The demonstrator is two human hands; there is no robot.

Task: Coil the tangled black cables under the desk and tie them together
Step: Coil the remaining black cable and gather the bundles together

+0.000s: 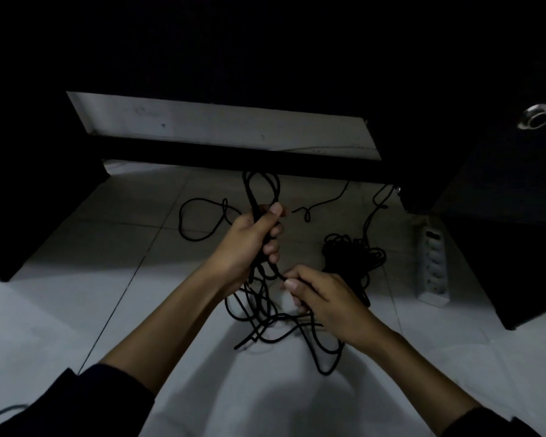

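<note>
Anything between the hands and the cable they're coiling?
Nothing visible. The left hand already grips the looped black cable, and the right hand pinches a strand just below it. The loose tail lies free on the tiled floor.

Cable loops (260, 187) run up behind the dark bar (265, 164), tops hidden. Left hand (252, 244) grip covers the strands inside. Pile (353, 257) right of that hand: too dark to count turns. Power strip (432, 263) sockets blurred.
</note>
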